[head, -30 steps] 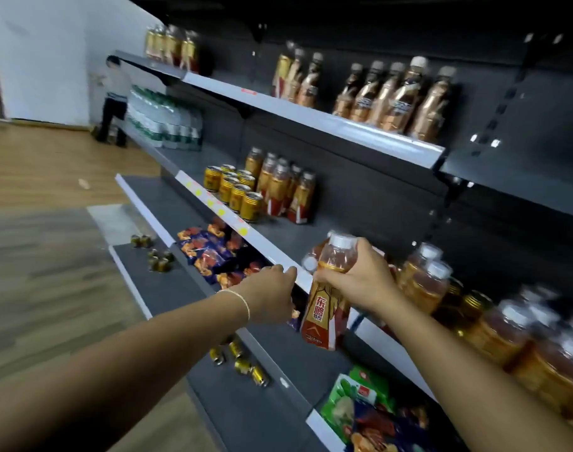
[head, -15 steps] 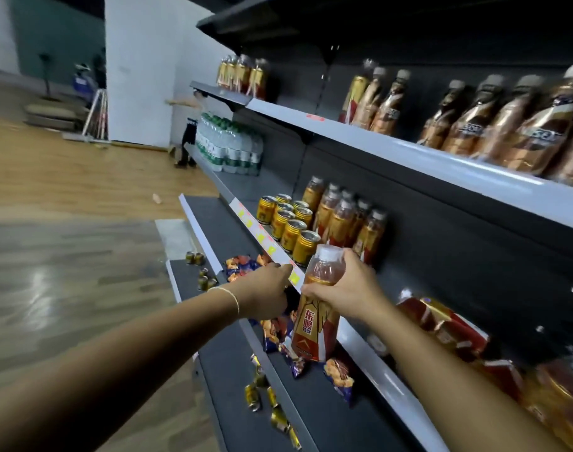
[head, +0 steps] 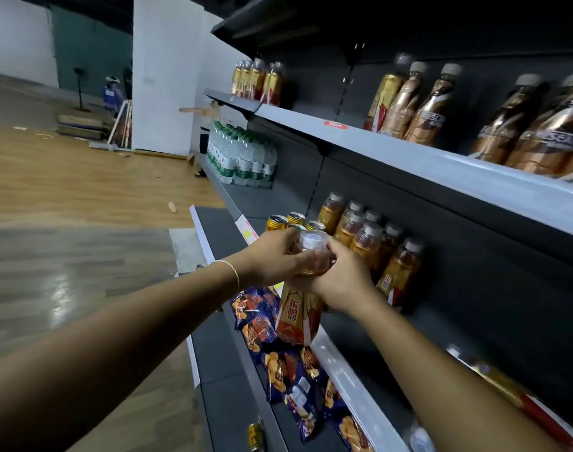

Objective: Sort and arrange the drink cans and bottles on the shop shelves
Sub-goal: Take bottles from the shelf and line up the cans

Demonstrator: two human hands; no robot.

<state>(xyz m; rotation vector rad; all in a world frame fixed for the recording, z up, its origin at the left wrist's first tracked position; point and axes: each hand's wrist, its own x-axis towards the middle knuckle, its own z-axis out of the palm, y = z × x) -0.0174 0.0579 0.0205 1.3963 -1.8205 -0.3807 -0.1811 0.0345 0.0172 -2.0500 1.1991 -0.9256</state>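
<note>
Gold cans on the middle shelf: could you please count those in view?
4 gold cans, clustered left of the orange-drink bottles, just beyond the left hand, which may hide more.

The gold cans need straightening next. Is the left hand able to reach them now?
Probably not yet: the left hand grips the orange-labelled bottle near its cap, with the right hand. The gold cans stand just behind, nothing between, so likely yes once it lets go.
</note>
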